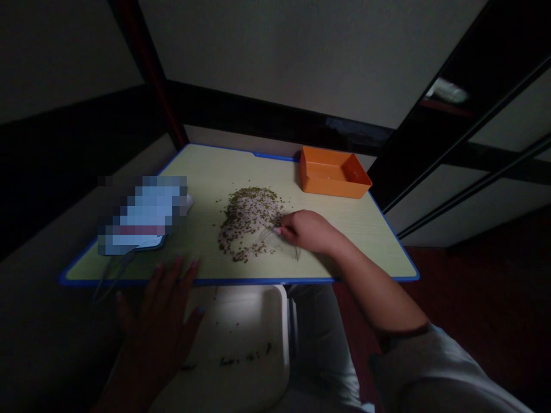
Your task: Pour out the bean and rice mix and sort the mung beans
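A loose heap of small brown and pale grains (252,212) lies spread on a pale yellow tabletop (344,241) with a blue rim. At the right side of the heap is my right hand (307,230), its fingers drawn together in a pinch low over the table. Whatever is between those fingertips is hidden or too small to name. My left hand (166,321) is in shadow at the front edge, fingers spread, holding nothing that I can see. Its fingertips reach over the blue rim.
An orange open-topped box (333,184) stands at the back right of the table. On the left is a blurred-out device (146,215) with a cable. Below the front edge sits a white tray (253,378) with dark bits in it. Walls close in behind.
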Available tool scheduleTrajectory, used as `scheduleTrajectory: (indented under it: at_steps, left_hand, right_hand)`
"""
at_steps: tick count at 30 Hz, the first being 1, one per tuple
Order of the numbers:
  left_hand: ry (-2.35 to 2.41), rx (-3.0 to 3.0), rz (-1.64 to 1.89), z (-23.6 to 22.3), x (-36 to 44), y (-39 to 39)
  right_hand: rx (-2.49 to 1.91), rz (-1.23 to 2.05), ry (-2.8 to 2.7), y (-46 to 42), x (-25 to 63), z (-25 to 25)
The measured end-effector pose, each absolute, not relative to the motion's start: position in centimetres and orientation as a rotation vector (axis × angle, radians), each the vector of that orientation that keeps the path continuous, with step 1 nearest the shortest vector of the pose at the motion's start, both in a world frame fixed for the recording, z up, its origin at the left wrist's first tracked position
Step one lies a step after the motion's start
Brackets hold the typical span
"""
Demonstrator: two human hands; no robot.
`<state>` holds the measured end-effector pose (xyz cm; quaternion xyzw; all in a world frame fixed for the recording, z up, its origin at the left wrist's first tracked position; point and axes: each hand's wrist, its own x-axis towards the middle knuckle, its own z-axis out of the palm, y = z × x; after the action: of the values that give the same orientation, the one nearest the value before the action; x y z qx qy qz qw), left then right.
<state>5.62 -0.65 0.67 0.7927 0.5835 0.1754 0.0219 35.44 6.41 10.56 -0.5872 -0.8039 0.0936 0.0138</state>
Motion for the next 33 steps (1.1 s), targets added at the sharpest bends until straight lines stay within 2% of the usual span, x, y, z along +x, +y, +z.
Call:
scheduleTrajectory:
  at_steps: [13,23,33]
  left_hand:
    - [1.794,2.505,0.523,0.8,5.5,-0.7]
    - [1.811,2.492,0.522,0.7,5.6,-0.7]
    - [1.798,2.476,0.507,0.7,5.4,-0.7]
  right_hand:
    - [-1.529,0.591,-2.349,6.4,35.3,10.5]
    - [-1.356,1.063,-2.405,6.3,38.7,11.0]
    - [-1.409,1.019,-2.418,6.2,38.4,11.0]
